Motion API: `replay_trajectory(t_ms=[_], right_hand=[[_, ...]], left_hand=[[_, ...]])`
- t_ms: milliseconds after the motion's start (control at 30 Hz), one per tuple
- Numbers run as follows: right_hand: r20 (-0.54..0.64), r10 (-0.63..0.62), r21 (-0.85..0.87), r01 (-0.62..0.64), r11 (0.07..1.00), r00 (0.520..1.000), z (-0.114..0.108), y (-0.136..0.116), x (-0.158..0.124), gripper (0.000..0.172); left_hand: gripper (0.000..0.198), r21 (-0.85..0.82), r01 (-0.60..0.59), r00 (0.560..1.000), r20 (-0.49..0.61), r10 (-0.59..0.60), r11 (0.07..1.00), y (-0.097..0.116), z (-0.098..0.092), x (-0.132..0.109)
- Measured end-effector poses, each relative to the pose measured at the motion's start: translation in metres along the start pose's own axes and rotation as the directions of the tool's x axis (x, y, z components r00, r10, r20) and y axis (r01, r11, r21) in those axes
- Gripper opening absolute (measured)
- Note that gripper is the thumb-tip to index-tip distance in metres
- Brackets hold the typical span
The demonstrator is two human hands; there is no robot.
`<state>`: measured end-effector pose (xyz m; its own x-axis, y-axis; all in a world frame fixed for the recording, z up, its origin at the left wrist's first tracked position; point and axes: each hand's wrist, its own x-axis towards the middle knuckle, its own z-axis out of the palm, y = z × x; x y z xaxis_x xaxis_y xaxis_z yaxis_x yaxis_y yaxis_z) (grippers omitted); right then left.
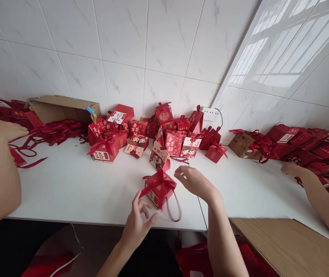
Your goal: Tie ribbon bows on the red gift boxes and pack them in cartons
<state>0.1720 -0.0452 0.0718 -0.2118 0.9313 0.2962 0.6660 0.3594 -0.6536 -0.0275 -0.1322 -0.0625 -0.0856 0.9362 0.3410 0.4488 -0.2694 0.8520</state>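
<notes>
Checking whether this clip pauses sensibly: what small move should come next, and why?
Probably bring the right hand in to steady the ribboned red box: that hand looks empty and hovers apart from the box, while the left hand, fingers spread, is close at the box's near-left side.

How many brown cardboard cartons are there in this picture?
3: an open-sided carton at the back left, a small carton right of centre, and a large carton at bottom right, cut off by the picture's edge. Others may be hidden.
</notes>
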Motion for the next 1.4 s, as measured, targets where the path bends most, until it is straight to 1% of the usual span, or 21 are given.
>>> replay_trajectory(t_ms=[33, 100, 167, 200, 267, 367, 467, 567, 600, 633, 700, 767, 800, 833, 900, 967, 1033, 1167, 1267, 1333, 1400], right_hand=[[0.016, 0.030, -0.012, -0.030, 0.999, 0.999, -0.004, 0.004, -0.011, 0.023], [0.023, 0.110, 0.024, -0.111, 0.994, 0.994, -0.006, 0.015, -0.031, 0.030], [-0.001, 0.175, 0.107, -0.174, 0.979, 0.985, 0.000, 0.026, -0.047, 0.035], [0.007, 0.183, 0.154, -0.181, 0.971, 0.983, 0.006, 0.030, -0.052, 0.039], [0.040, 0.167, 0.240, -0.171, 0.955, 0.985, 0.020, 0.036, -0.059, 0.046], [0.038, 0.194, 0.294, -0.197, 0.935, 0.980, 0.039, 0.034, -0.067, 0.039], [0.027, 0.315, 0.289, -0.309, 0.906, 0.949, 0.050, 0.030, -0.074, 0.042], [0.032, 0.397, 0.292, -0.388, 0.874, 0.917, 0.052, 0.032, -0.081, 0.043], [0.032, 0.405, 0.291, -0.396, 0.871, 0.914, 0.050, 0.034, -0.083, 0.041], [0.033, 0.410, 0.289, -0.401, 0.869, 0.912, 0.049, 0.035, -0.084, 0.040], [0.051, 0.415, 0.280, -0.412, 0.867, 0.908, 0.045, 0.038, -0.084, 0.037], [0.066, 0.424, 0.269, -0.425, 0.864, 0.903, 0.043, 0.038, -0.085, 0.037], [0.069, 0.426, 0.266, -0.428, 0.864, 0.902, 0.043, 0.038, -0.085, 0.037], [0.073, 0.423, 0.269, -0.426, 0.864, 0.903, 0.043, 0.037, -0.085, 0.038], [0.081, 0.412, 0.288, -0.417, 0.862, 0.908, 0.042, 0.036, -0.086, 0.038], [0.107, 0.398, 0.315, -0.411, 0.856, 0.911, 0.042, 0.033, -0.087, 0.038], [0.144, 0.380, 0.352, -0.406, 0.843, 0.914, 0.042, 0.030, -0.090, 0.037], [0.220, 0.317, 0.425, -0.383, 0.820, 0.923, 0.049, 0.019, -0.096, 0.036], [0.255, 0.269, 0.424, -0.357, 0.832, 0.929, 0.055, 0.013, -0.099, 0.035], [0.277, 0.226, 0.404, -0.327, 0.854, 0.934, 0.053, 0.015, -0.100, 0.035], [0.345, 0.165, 0.381, -0.299, 0.875, 0.924, 0.043, 0.024, -0.099, 0.037]], left_hand=[[0.060, -0.051, 0.011, 1.000, 0.013, -0.011, 0.999, 0.004, -0.004, -0.007], [0.036, -0.095, 0.055, 0.997, -0.044, -0.059, 0.994, 0.011, -0.014, -0.009], [0.026, -0.091, 0.115, 0.985, -0.117, -0.125, 0.989, 0.015, -0.022, 0.006], [0.026, -0.089, 0.145, 0.981, -0.117, -0.155, 0.985, 0.017, -0.023, 0.017], [0.027, -0.107, 0.184, 0.981, -0.046, -0.189, 0.977, 0.017, -0.022, 0.041], [0.030, -0.185, 0.251, 0.967, 0.083, -0.239, 0.950, 0.018, -0.011, 0.064], [0.035, -0.222, 0.320, 0.938, 0.213, -0.274, 0.921, 0.020, -0.001, 0.062], [0.030, -0.224, 0.338, 0.893, 0.382, -0.236, 0.914, 0.026, 0.000, 0.051], [0.028, -0.205, 0.323, 0.890, 0.396, -0.223, 0.924, 0.028, -0.002, 0.049], [0.027, -0.170, 0.290, 0.905, 0.369, -0.212, 0.942, 0.031, -0.004, 0.049], [0.025, -0.064, 0.174, 0.962, 0.223, -0.156, 0.983, 0.037, -0.006, 0.056], [0.021, 0.052, -0.006, 0.995, 0.100, 0.001, 0.999, 0.043, -0.005, 0.069], [0.019, 0.092, -0.101, 0.991, 0.095, 0.093, 0.991, 0.046, -0.003, 0.076], [0.018, 0.114, -0.183, 0.977, 0.130, 0.168, 0.977, 0.049, 0.000, 0.083], [0.018, 0.123, -0.267, 0.941, 0.245, 0.232, 0.956, 0.052, 0.006, 0.093], [0.016, 0.120, -0.254, 0.921, 0.334, 0.202, 0.960, 0.053, 0.011, 0.097], [0.015, 0.121, -0.207, 0.918, 0.366, 0.150, 0.971, 0.052, 0.014, 0.097], [0.015, 0.073, -0.094, 0.922, 0.382, 0.059, 0.993, 0.050, 0.018, 0.095], [0.015, 0.022, -0.030, 0.919, 0.393, 0.019, 0.999, 0.051, 0.021, 0.095], [0.016, 0.007, -0.008, 0.920, 0.392, 0.005, 1.000, 0.051, 0.022, 0.095], [0.017, -0.011, -0.014, 0.931, 0.365, 0.017, 1.000, 0.050, 0.021, 0.094]])
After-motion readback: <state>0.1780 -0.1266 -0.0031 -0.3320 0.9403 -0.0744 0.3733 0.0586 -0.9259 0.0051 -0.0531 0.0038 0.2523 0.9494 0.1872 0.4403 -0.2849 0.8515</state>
